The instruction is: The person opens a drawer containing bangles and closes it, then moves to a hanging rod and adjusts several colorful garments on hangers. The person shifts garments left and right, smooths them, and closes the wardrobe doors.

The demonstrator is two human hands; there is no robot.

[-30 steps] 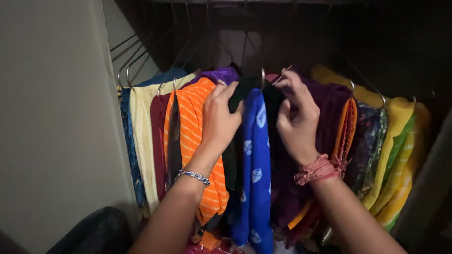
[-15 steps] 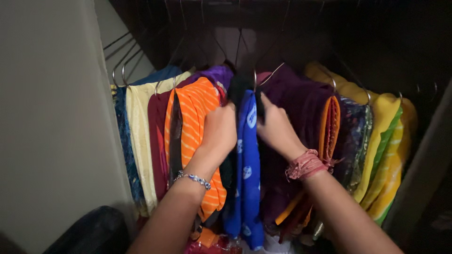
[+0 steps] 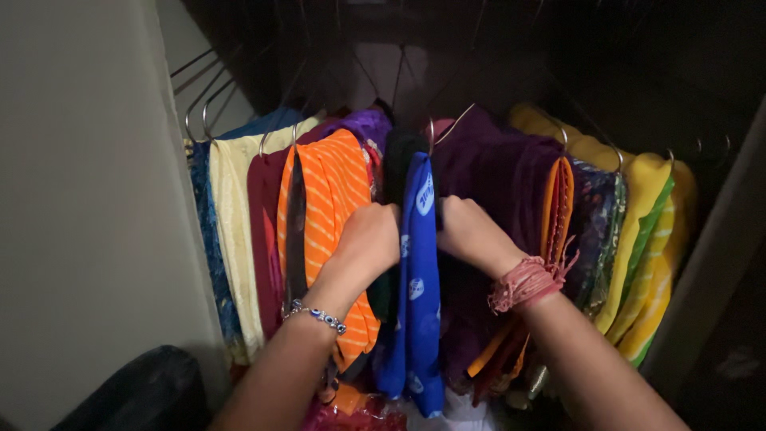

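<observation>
A blue cloth with white print [image 3: 416,295] hangs folded over a hanger in the middle of a dark wardrobe. My left hand [image 3: 369,239], with a beaded bracelet at the wrist, is closed against its left side, between it and an orange striped cloth [image 3: 335,199]. My right hand [image 3: 471,233], with red thread around the wrist, is closed on the blue cloth's right side, pressed against purple cloth [image 3: 495,175]. A black garment [image 3: 399,164] hangs just behind the blue one. The fingertips of both hands are hidden in the fabric.
Many folded cloths hang on metal hangers along the rail: cream [image 3: 235,231], maroon [image 3: 263,215], and yellow and green [image 3: 650,239] at the right. A pale wall [image 3: 80,199] closes the left side. A dark bag [image 3: 136,391] sits low at the left.
Both hands have dropped from the hanger tops down to the middle of the blue cloth and closed on either side of it. The view has shifted slightly lower.
</observation>
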